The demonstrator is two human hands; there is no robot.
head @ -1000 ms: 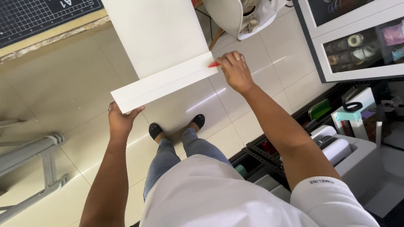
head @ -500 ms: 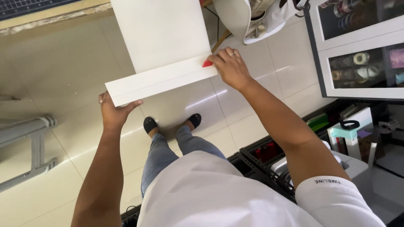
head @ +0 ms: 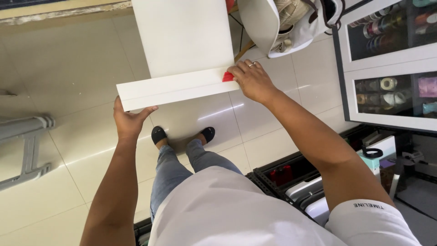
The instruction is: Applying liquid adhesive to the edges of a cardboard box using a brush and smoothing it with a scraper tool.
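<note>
I hold a large white sheet (head: 182, 36) out in front of me above the tiled floor, its near edge folded up into a long strip (head: 175, 89). My left hand (head: 129, 122) supports the strip's left end from below with thumb and fingers around the corner. My right hand (head: 252, 79), a ring on one finger, presses a small red tool (head: 228, 76) against the fold at the strip's right end.
A white bag (head: 282, 25) hangs at the top right. A white-framed glass cabinet (head: 391, 64) with ribbon rolls stands on the right. Black crates (head: 282, 175) with boxes lie low on the right. A grey metal frame (head: 27, 146) is at the left. My feet (head: 182, 134) stand below the sheet.
The camera view has shifted so the sheet and both hands sit a little to the right. The red tool stays at the right end of the fold; both hands keep their hold.
</note>
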